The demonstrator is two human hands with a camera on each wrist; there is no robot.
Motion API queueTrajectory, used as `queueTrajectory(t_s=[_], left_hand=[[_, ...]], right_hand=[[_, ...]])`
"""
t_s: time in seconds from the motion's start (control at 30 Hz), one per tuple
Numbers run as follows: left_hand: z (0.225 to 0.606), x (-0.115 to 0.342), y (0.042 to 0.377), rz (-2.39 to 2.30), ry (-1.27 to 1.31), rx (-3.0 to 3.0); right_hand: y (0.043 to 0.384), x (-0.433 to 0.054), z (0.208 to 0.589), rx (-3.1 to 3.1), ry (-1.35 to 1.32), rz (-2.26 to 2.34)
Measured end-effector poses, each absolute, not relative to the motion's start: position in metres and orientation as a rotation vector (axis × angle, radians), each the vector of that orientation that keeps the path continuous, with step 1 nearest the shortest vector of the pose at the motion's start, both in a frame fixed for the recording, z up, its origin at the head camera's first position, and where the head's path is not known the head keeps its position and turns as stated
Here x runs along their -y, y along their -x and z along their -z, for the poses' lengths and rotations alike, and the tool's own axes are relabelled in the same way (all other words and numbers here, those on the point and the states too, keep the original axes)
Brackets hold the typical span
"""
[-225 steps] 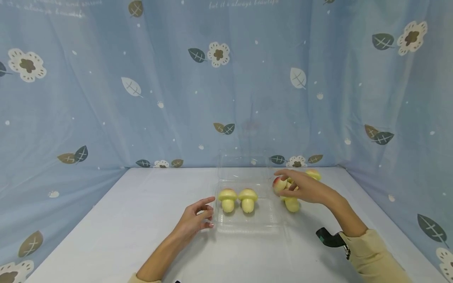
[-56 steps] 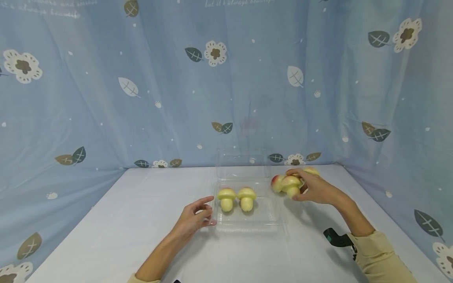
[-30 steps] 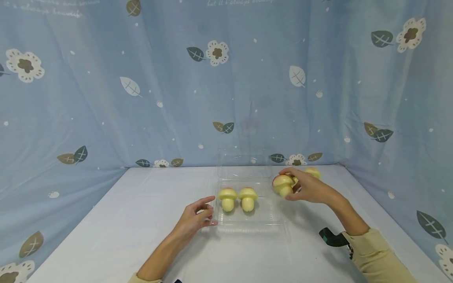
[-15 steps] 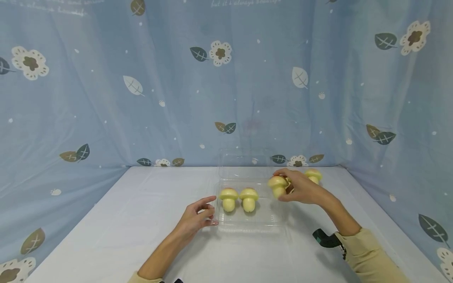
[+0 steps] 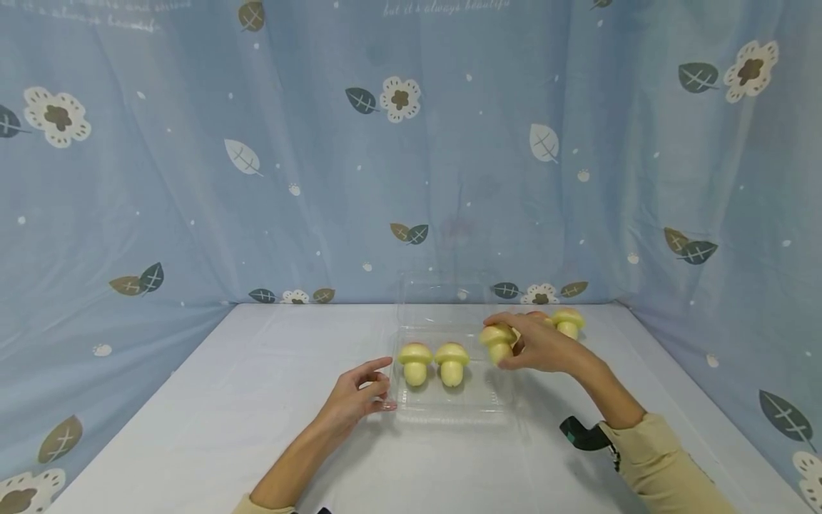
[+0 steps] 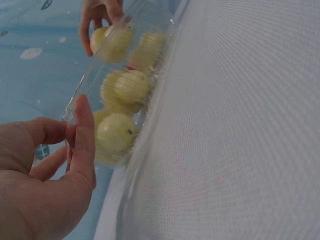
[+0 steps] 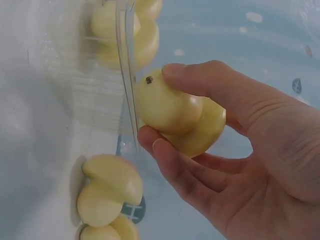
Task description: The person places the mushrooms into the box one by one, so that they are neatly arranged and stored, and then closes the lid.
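Observation:
A yellow mushroom-shaped piece (image 5: 497,344) with a rounded cap is held between the thumb and fingers of my right hand (image 5: 542,344), at the right side of a clear plastic clamshell box (image 5: 449,410). The right wrist view shows the held mushroom (image 7: 167,102) right beside the box wall (image 7: 127,65). Two more mushrooms, a left one (image 5: 414,364) and a right one (image 5: 452,364), lie side by side in the box, stems toward me. My left hand (image 5: 359,391) is at the box's left side; in the left wrist view its fingers pinch the rim (image 6: 69,114).
The raised clear lid (image 5: 444,301) leans back near the blue patterned curtain (image 5: 308,143). Behind my right hand lie further mushrooms: one partly hidden (image 5: 538,315) and one in plain sight (image 5: 569,323). White cloth (image 5: 270,357) covers the table.
My right hand has taken hold of a mushroom from the group at the right and carried it left to the box's right side. The left hand has stayed almost in place.

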State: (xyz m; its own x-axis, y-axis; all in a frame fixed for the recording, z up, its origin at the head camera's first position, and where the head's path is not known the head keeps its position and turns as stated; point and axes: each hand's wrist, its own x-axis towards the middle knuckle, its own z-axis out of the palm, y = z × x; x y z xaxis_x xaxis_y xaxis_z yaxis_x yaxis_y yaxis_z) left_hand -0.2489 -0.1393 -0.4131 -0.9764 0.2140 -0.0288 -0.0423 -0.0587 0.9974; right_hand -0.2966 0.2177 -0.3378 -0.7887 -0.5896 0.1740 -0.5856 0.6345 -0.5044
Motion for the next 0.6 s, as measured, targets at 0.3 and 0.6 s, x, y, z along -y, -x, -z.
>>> queueTrajectory(t_s=[0.3, 0.6], left_hand=[[0.411, 0.14, 0.246, -2.151, -0.193, -2.015], [0.41, 0.14, 0.246, -2.148, -0.192, -2.021]], right_hand=[[0.295, -0.205, 0.336, -2.813, 1.028, 0.849], [0.296, -0.195, 0.34, -2.794, 0.981, 0.797]])
